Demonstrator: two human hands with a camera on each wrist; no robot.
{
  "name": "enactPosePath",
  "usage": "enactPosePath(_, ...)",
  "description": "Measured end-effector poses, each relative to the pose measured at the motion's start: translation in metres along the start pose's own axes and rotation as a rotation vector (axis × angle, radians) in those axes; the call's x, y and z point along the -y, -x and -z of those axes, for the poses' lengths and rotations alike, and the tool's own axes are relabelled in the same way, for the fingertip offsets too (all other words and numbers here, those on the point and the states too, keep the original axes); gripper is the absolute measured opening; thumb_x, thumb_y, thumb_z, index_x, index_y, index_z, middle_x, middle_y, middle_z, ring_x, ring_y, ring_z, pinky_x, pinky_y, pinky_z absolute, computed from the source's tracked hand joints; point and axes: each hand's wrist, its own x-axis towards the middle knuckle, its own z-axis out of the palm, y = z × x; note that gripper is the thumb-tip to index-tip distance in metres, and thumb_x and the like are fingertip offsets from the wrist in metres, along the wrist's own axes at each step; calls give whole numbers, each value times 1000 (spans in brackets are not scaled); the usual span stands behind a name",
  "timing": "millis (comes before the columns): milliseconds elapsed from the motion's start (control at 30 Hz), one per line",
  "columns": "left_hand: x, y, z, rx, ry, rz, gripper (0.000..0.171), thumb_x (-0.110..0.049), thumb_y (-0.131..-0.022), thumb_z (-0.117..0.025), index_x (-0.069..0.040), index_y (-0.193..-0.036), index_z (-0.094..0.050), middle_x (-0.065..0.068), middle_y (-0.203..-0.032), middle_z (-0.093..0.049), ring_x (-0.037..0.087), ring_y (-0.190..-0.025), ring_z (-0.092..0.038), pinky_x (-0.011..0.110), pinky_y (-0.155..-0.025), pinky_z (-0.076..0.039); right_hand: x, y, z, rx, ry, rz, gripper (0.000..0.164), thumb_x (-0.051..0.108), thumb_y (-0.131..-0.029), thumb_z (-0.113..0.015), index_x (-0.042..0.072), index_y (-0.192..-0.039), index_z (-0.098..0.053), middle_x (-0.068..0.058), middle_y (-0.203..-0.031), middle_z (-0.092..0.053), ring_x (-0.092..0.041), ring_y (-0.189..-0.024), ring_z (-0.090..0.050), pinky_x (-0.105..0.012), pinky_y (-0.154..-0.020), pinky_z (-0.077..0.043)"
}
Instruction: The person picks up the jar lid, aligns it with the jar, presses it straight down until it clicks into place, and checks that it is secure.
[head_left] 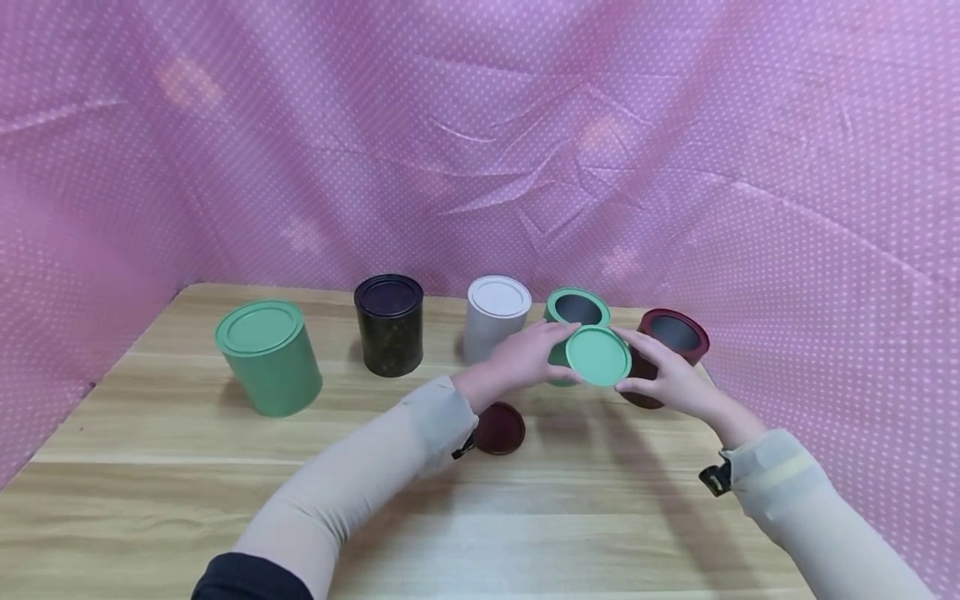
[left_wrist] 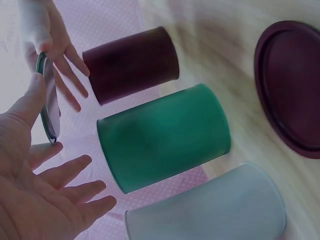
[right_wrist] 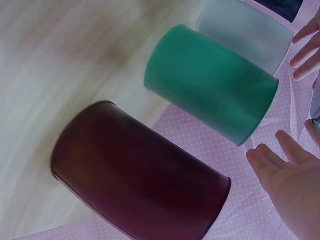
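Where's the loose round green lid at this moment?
The lid is right of centre in the head view, held between the left hand and right hand, in front of the open green cylindrical can.

Along the far part of my table (head_left: 142,500), from left to right, stand the first can (head_left: 273,367), second can (head_left: 391,342), third can (head_left: 491,329), fourth can (left_wrist: 162,137) and fifth can (right_wrist: 140,170). The curtain (head_left: 480,125) hangs behind them and to either side. My left hand (head_left: 528,358) and right hand (head_left: 667,375) have the raised lid (head_left: 597,356) between them, on the near side of the fourth can. The loose lid (head_left: 501,428) lies on the table, nearer than the third can.
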Motion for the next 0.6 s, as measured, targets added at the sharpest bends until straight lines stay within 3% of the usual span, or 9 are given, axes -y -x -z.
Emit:
enactPosePath(67,1,-3,4,-4,7,0,85,-47,-81,-74,-17,-151,-35,5,-153,-41,22,-141,-38,40,-113,-36,1,-4,4,8,18,-15,77,15,-80,-77,-1,-144,-39,-24,-143,-45,-39,-130,-40,-56,-105,-35)
enactPosePath(133,2,-6,7,-3,19,8,85,-46,-81,-74,-18,-151,-35,5,-154,-39,23,-142,-36,40,-115,-34,1,-8,6,16,28,-32,77,16,-80,-77,-2,-145,-38,-25,-144,-44,-41,-132,-39,-61,-105,-33)
enactPosePath(467,6,-19,14,-10,92,33,84,-44,-82,-74,-18,-152,-34,6,-153,-41,23,-141,-38,41,-114,-35,0,-23,17,20,33,-17,76,13,-82,-75,0,-146,-37,-24,-147,-41,-43,-136,-35,-62,-109,-29)
enactPosePath(600,9,-25,17,-4,131,56,84,-43,-84,-73,-21,-153,-30,7,-155,-37,25,-142,-35,44,-114,-34,-3,-29,21,16,1,-57,75,12,-84,-73,0,-147,-35,-24,-148,-39,-41,-135,-36,-61,-110,-29)
